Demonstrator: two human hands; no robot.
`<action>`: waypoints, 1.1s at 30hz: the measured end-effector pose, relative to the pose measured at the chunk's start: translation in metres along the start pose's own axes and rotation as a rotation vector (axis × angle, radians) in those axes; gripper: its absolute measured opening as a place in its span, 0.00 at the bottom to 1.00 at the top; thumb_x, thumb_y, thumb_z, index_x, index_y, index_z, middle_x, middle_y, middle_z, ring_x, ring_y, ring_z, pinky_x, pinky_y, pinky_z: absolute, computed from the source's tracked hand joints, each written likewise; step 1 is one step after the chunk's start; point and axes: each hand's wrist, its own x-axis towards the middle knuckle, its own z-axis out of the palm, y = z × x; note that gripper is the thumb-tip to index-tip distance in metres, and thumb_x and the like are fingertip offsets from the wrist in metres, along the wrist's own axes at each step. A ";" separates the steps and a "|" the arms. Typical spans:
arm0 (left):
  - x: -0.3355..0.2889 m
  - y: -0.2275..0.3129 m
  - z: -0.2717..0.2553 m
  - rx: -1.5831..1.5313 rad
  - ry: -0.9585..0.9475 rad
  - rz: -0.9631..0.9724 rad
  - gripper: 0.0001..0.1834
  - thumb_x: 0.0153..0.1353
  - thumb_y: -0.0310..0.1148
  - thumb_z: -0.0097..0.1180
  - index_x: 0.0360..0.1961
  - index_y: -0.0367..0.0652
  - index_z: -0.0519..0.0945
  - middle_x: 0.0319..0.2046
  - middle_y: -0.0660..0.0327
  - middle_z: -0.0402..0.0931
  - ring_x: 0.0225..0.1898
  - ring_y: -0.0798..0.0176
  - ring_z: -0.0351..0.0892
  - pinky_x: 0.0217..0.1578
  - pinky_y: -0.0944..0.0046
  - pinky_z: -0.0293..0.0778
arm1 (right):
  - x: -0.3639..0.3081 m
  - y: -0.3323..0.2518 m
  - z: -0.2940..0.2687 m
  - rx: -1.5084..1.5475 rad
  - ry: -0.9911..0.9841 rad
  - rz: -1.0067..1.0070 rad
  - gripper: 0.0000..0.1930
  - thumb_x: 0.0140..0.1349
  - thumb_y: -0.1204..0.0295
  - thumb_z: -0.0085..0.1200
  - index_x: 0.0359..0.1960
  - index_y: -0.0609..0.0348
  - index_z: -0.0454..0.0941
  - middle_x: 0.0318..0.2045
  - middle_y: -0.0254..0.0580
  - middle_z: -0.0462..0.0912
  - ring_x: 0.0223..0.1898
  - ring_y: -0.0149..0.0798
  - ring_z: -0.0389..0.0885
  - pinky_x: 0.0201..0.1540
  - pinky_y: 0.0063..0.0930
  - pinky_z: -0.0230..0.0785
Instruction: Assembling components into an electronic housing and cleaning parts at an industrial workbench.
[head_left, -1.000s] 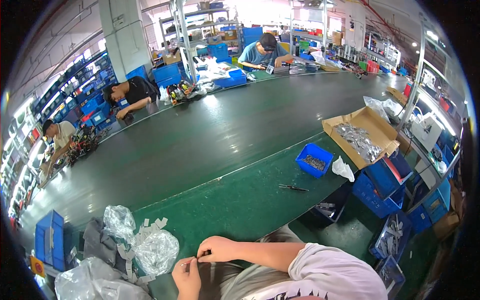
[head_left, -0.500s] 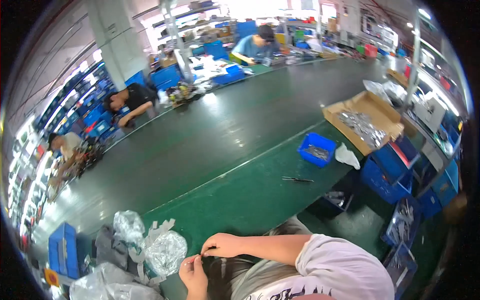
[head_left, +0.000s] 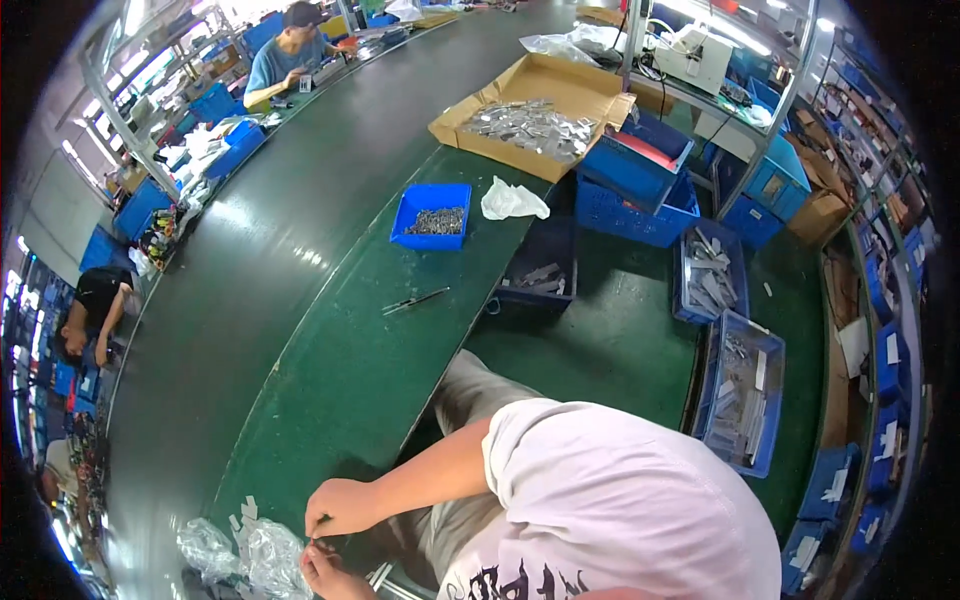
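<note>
My right hand [head_left: 342, 506] is closed in a pinch near the lower edge, at the front of the green table [head_left: 340, 390]. Just below it my left hand [head_left: 328, 572] pinches too, its fingertips meeting those of the right. Whatever lies between the fingers is too small to make out. Beside both hands, on the left, are a crumpled clear plastic bag [head_left: 275, 556] and some flat grey strips [head_left: 243, 520]. Farther up the table lie tweezers [head_left: 416, 301]. Beyond them stands a blue bin [head_left: 404, 222] of small metal parts, with a white crumpled bag [head_left: 512, 200] to its right.
A cardboard tray [head_left: 455, 125] of flat metal pieces sits at the far end. Blue crates [head_left: 640, 215] and bins of parts [head_left: 765, 420] stand on the floor at right. Along the dark conveyor belt [head_left: 215, 330], co-workers sit opposite, one in blue [head_left: 275, 68].
The view has swung to the right, so the scene has shifted left and more floor bins show. My two hands remain together, fingertips pinched.
</note>
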 end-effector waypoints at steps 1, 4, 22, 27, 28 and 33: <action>0.000 -0.001 -0.003 -0.002 -0.001 0.003 0.09 0.71 0.38 0.52 0.41 0.43 0.74 0.31 0.67 0.75 0.29 0.76 0.68 0.31 0.74 0.62 | 0.000 0.001 0.002 -0.003 0.000 -0.003 0.07 0.56 0.68 0.61 0.32 0.59 0.85 0.31 0.44 0.86 0.37 0.46 0.85 0.38 0.38 0.75; 0.005 -0.003 -0.008 -0.057 -0.068 0.015 0.09 0.71 0.38 0.52 0.42 0.43 0.74 0.31 0.67 0.75 0.30 0.75 0.69 0.31 0.74 0.62 | 0.004 0.003 0.004 0.060 -0.033 0.027 0.07 0.57 0.69 0.61 0.33 0.59 0.84 0.32 0.44 0.86 0.36 0.44 0.85 0.38 0.36 0.75; -0.001 0.010 -0.013 -0.294 0.220 -0.016 0.10 0.69 0.39 0.53 0.45 0.46 0.74 0.35 0.67 0.75 0.35 0.71 0.72 0.34 0.70 0.66 | 0.010 0.002 -0.011 0.258 -0.024 0.204 0.08 0.58 0.69 0.61 0.29 0.62 0.80 0.31 0.44 0.85 0.32 0.34 0.83 0.37 0.31 0.74; -0.016 0.025 0.011 -0.159 0.145 0.027 0.07 0.63 0.34 0.60 0.35 0.47 0.74 0.29 0.66 0.75 0.28 0.71 0.71 0.29 0.70 0.66 | 0.019 -0.004 -0.027 0.200 0.011 0.339 0.13 0.56 0.62 0.65 0.34 0.60 0.83 0.30 0.45 0.84 0.32 0.36 0.81 0.36 0.34 0.73; -0.025 0.033 0.032 -0.207 0.123 -0.026 0.05 0.64 0.29 0.59 0.32 0.45 0.76 0.25 0.66 0.74 0.27 0.72 0.70 0.31 0.69 0.69 | 0.025 0.007 -0.037 0.159 -0.108 0.330 0.14 0.59 0.60 0.63 0.34 0.60 0.83 0.29 0.45 0.84 0.33 0.36 0.82 0.37 0.34 0.73; -0.051 0.003 0.027 -0.111 -0.008 -0.031 0.06 0.66 0.31 0.57 0.31 0.47 0.74 0.28 0.62 0.78 0.28 0.71 0.71 0.32 0.68 0.68 | 0.081 -0.018 -0.076 -0.540 -0.142 0.178 0.18 0.63 0.54 0.55 0.42 0.56 0.79 0.33 0.47 0.85 0.36 0.52 0.84 0.39 0.47 0.75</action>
